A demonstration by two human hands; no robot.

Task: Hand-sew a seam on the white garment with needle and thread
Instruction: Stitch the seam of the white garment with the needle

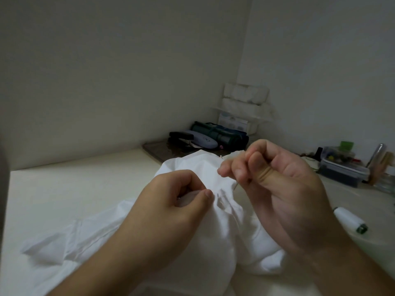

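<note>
So the white garment is bunched up in a heap on the table, pretty much dead centre and low in the view, with a flatter part trailing out toward 8 o'clock. The left hand has its fingers curled and is pinching a fold of the cloth between thumb and fingertips, right next to a little puckered line that I'd guess is the seam being worked.

The right hand sits just at 2 o'clock from that pinch, fingers curled in tight. There's a thin dark sliver poking out below the fingers that I take to be the needle, so I'd say this hand is clamped on it, but it's tiny and I wouldn't swear to it. Thread itself I can't make out at all.

What matters for the next stitch, as far as I can judge: the needle's long axis runs roughly 1 to 7 o'clock, tip aimed down-left at the puckered bit, and the cloth it needs to enter lies at about 8 o'clock from the right hand, very near. The left hand is the one closer to the seam, basically touching it, so it does the holding and tensioning while the right drives.

A white thread spool lies on the table out at 3 o'clock, well apart from the garment. A clear box of bits sits further back at 2 o'clock.
</note>
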